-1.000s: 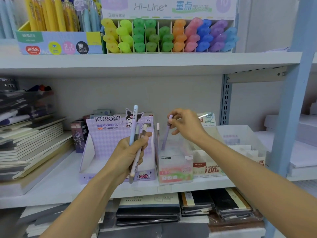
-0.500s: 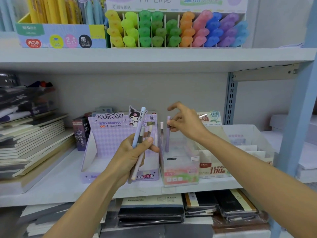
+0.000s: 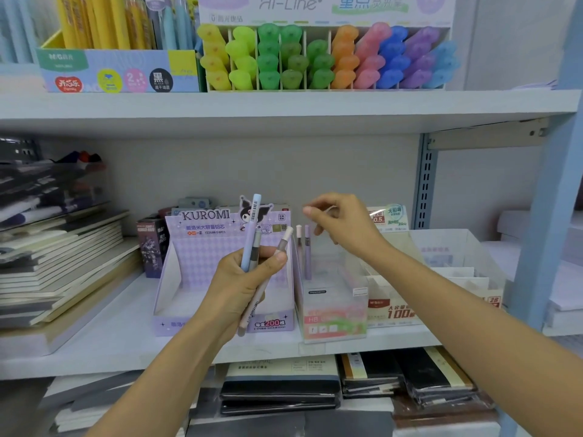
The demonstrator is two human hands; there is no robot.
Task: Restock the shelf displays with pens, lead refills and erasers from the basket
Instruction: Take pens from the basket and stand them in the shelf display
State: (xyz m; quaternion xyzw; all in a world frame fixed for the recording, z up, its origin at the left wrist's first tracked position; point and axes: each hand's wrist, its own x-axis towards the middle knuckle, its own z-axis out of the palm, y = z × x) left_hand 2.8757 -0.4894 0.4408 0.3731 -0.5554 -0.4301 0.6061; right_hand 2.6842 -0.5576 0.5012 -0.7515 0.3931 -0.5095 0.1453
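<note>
My left hand (image 3: 244, 279) grips a small bunch of pens (image 3: 252, 234): a light blue one pointing up, a grey one and a beige one slanting down. It hovers in front of the purple KUROMI display box (image 3: 202, 247). My right hand (image 3: 344, 225) floats above the clear plastic pen box (image 3: 331, 298), fingers spread and holding nothing. A purple pen (image 3: 307, 253) stands upright inside that box beside a pink-capped one (image 3: 299, 244). The basket is out of view.
Stacked notebooks (image 3: 60, 263) fill the left of the shelf. White M&G refill boxes (image 3: 441, 279) sit to the right. Highlighters (image 3: 321, 58) and pens line the shelf above. A blue upright post (image 3: 549, 216) stands at right.
My right hand lowered the purple pen into the clear box, let go of it and lifted away with fingers spread. My left hand kept its pens and stayed roughly in place.
</note>
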